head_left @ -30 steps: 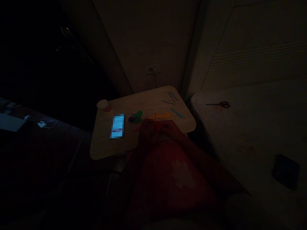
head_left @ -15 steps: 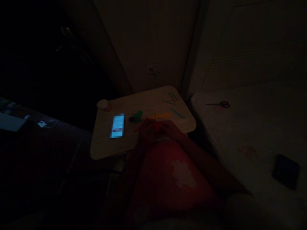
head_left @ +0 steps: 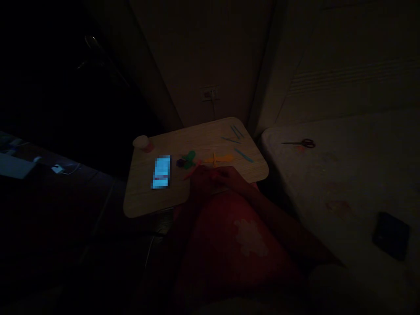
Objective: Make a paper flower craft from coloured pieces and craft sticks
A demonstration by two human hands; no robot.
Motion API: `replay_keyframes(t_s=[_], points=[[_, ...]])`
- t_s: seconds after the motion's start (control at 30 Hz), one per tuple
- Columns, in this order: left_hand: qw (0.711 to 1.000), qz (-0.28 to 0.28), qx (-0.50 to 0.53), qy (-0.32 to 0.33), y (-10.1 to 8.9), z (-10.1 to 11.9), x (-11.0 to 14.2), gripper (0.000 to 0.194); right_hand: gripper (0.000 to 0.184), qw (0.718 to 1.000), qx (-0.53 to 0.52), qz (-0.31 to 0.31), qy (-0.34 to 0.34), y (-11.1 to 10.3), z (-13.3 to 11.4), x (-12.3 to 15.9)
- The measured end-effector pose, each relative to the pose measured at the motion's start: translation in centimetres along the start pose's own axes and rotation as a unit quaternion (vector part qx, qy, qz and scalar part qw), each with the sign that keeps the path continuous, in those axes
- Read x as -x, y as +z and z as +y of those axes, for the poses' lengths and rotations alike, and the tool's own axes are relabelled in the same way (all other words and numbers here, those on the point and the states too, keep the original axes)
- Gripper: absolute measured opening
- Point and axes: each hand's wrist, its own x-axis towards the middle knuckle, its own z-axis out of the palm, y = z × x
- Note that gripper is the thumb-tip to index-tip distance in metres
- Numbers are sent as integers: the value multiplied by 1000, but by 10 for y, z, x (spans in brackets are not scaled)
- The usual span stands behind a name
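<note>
In the dim head view my two hands meet at the near edge of a small wooden table (head_left: 177, 199). My right hand (head_left: 232, 177) is closed, its bent fingers on a small red clay-like lump (head_left: 215, 176). My left hand (head_left: 200, 180) lies against the same lump, curled, its fingers mostly lost in the dark. A thin pinkish-red strip (head_left: 192, 171) is on the table beside my left hand. Beyond the hands lie an orange sword-like shape (head_left: 219, 159) and a green shape (head_left: 189, 160) with a dark purple lump (head_left: 180, 163).
A lit phone (head_left: 161, 172) lies on the left of the table, with a pinkish cup (head_left: 143, 143) behind it. Several thin teal sticks (head_left: 243, 155) lie at the right. Scissors (head_left: 303, 143) and a dark flat object (head_left: 391, 235) rest on the pale surface to the right.
My fingers have shifted around the red lump, which now shows less. More of the pinkish-red strip is visible beside my left hand. The other things stay where they were.
</note>
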Motion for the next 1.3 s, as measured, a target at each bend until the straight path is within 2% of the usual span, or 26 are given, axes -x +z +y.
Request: replay_keyframes(t_s=[0.17,0.3,0.43,0.67,0.83,0.97,1.1,1.17,1.3], points=[[999,-2,-34,6,1,4,-2,26,42,1000,-4,17,3,1,2,-1],[1000,-5,0,1,-1,13,-6,21,41,998,-54,24,4,1,3,-1],[998,-18,53,-6,-4,14,-6,28,40,995,-91,35,3,-1,3,0],[995,-41,95,2,-2,6,-6,34,41,995,-101,8,-20,-8,6,1],[994,-28,105,-31,-4,5,-7,23,48,998,-52,-14,-16,-5,3,-1],[995,14,91,-34,-6,5,-6,18,49,999,-33,-15,12,-2,-2,-1],[995,52,75,-31,-5,2,-4,17,44,995,-97,-29,18,-3,-4,1],[997,49,54,-32,-3,1,-3,20,42,994,-107,-33,6,-3,-4,2],[1000,10,7,-9,0,0,-2,27,43,998,-62,-16,-6,-1,-3,1]])
